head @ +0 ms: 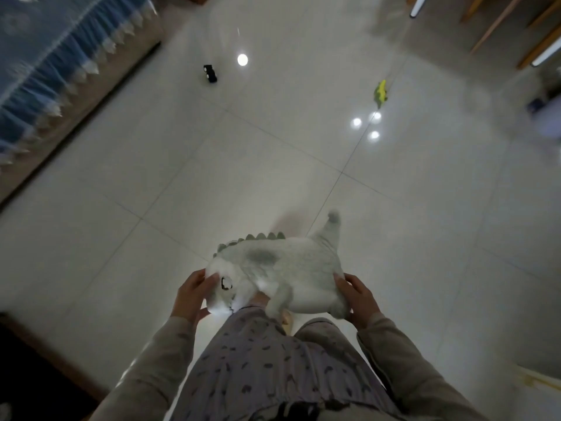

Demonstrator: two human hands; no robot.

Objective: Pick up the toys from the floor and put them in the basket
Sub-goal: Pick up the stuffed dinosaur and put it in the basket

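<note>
Carry step: left hand (189,294) grasps the head and right hand (359,299) the rump of the plush dinosaur (282,268), near centre, off the floor; no basket visible, so locate it next.

Scene is dim, with a grey cast. Glossy floor (273,165) carries four round glare spots from overhead lamps. Plush (279,268) is overexposed at its head end. Wide-angle distortion bends edges. Sofa cover (45,71) and top-right corner are smeared by blur; bottom-left is near black.
</note>
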